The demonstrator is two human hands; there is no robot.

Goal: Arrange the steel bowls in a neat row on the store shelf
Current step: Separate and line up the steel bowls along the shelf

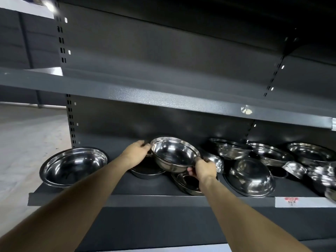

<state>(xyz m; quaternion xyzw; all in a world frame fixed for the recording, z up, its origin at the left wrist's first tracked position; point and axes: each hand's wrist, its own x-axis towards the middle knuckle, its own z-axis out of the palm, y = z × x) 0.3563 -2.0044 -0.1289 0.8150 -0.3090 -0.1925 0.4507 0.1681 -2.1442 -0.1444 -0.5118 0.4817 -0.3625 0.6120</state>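
Observation:
A shiny steel bowl point(174, 154) is lifted above the dark shelf point(127, 186), tilted toward me. My left hand point(136, 153) grips its left rim and my right hand point(203, 169) pinches its right rim. Under it lie a dark bowl point(147, 170) and another bowl point(187, 182) near the shelf's front edge. One bowl point(72, 166) stands alone at the shelf's left end. To the right, several bowls lie jumbled, one upside down point(251, 177), others upright point(231, 149) or leaning point(272, 154).
An upper shelf point(163, 95) overhangs the bowls, leaving limited height. Slotted uprights point(70, 120) frame the left side. A white and red price label point(291, 201) sits on the shelf's front lip. Pale floor point(27, 142) shows at left.

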